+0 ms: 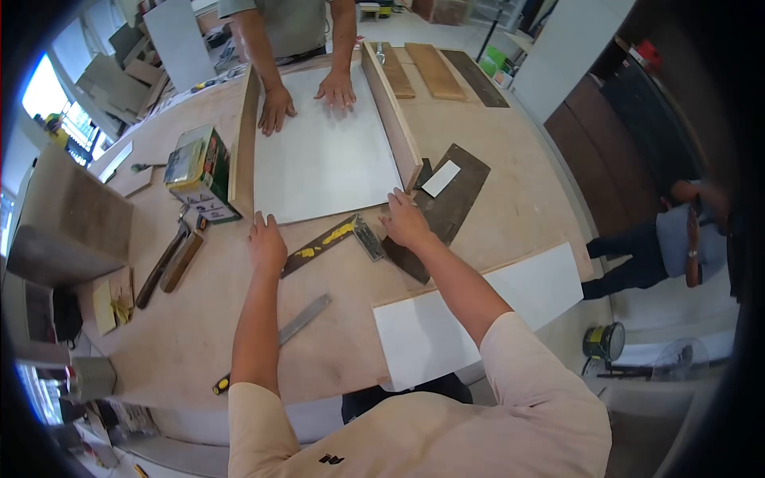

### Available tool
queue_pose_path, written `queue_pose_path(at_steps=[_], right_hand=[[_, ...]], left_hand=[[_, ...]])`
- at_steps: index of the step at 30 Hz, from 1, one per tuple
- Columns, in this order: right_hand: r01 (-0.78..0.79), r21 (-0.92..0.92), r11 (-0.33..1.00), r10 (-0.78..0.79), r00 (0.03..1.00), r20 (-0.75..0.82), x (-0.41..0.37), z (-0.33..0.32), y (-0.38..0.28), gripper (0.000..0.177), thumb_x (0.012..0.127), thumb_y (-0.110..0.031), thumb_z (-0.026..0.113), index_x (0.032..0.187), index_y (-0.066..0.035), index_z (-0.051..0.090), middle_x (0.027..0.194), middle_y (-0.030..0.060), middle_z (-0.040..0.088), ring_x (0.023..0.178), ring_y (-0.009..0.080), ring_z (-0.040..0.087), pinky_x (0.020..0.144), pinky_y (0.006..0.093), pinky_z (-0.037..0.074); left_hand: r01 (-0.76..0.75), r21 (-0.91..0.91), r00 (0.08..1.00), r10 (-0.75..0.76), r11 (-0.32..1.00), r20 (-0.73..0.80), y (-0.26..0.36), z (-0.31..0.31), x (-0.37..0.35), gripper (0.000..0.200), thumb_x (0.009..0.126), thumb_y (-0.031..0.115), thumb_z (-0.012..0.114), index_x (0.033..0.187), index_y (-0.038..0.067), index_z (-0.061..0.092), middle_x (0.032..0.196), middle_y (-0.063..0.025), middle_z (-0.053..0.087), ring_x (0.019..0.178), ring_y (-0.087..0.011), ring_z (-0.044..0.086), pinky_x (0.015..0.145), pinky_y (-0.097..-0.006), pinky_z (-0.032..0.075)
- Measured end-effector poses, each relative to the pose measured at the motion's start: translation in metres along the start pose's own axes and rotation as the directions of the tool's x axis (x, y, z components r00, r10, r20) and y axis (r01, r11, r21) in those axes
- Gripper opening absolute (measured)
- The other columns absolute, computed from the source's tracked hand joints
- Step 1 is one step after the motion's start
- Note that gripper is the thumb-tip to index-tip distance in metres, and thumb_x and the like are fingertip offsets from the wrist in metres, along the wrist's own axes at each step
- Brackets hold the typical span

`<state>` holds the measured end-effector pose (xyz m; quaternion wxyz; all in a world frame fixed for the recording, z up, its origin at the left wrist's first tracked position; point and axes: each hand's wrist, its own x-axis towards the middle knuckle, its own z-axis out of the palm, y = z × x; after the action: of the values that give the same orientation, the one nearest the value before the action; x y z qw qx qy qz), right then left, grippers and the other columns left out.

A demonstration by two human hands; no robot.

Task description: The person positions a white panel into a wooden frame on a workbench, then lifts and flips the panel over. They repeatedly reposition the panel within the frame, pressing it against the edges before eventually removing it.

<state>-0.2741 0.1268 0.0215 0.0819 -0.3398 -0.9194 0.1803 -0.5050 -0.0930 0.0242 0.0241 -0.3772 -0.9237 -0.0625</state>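
Note:
A white panel [327, 163] lies between two upright wooden side boards, the left board [244, 147] and the right board [392, 115]. My left hand [267, 245] grips the panel's near left corner, fingertips at its edge. At the near right corner, my right hand [406, 221] holds the edge close to the end of the right board. Across the panel, another person's two hands [307, 102] rest on its far part. Just below the panel's near edge lie a dark strip with yellow patches [320, 245] and a metal-faced block [368, 239].
Left of the boards stands a metal can [199, 175], with a hammer-like tool [163, 263] nearby. A yellow-and-black-ended blade tool [303, 320] lies near my left forearm. Brown boards [458, 187] and a white board [430, 334] are on the right. Another person [661, 239] stands beyond the table.

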Motion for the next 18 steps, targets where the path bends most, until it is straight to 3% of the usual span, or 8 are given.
queue_pose_path(at_steps=[8,11,14,18], right_hand=[[-0.077,-0.267,0.961,0.099,0.993,0.071,0.019,0.019,0.014,0.042,0.091,-0.013,0.044,0.129,0.003,0.049,0.145,0.0220,0.041,0.120,0.0351,0.056,0.100,0.0500,0.042],[-0.087,-0.247,0.965,0.099,0.994,0.036,0.017,0.021,0.015,0.039,0.090,-0.011,0.043,0.125,0.003,0.053,0.142,0.0220,0.045,0.110,0.0358,0.061,0.098,0.0515,0.043],[-0.103,-0.271,0.957,0.111,0.994,0.015,0.019,0.015,0.007,0.037,0.090,-0.012,0.044,0.122,0.003,0.054,0.140,0.0219,0.046,0.106,0.0359,0.063,0.096,0.0520,0.044],[-0.083,-0.291,0.953,0.093,0.996,0.018,0.028,0.027,0.014,0.036,0.090,-0.013,0.046,0.122,0.002,0.054,0.140,0.0203,0.046,0.114,0.0349,0.059,0.097,0.0513,0.044]], left_hand=[[-0.163,0.165,0.985,0.169,0.973,-0.026,-0.032,0.023,0.024,0.023,0.088,0.008,0.053,0.109,0.006,0.061,0.122,-0.0113,0.054,0.114,-0.0282,0.052,0.089,-0.0422,0.046],[-0.242,0.210,0.969,0.248,0.947,-0.001,-0.043,0.026,0.032,0.018,0.087,0.009,0.053,0.103,0.006,0.061,0.116,-0.0109,0.056,0.114,-0.0277,0.053,0.086,-0.0409,0.048],[-0.235,0.191,0.972,0.232,0.953,0.036,-0.042,0.027,0.036,0.015,0.086,0.009,0.054,0.100,0.005,0.061,0.112,-0.0109,0.058,0.113,-0.0271,0.053,0.085,-0.0389,0.049],[-0.188,0.210,0.982,0.184,0.960,0.038,-0.053,0.062,0.039,0.016,0.086,0.009,0.056,0.100,0.004,0.061,0.114,-0.0119,0.059,0.113,-0.0267,0.054,0.087,-0.0378,0.049]])
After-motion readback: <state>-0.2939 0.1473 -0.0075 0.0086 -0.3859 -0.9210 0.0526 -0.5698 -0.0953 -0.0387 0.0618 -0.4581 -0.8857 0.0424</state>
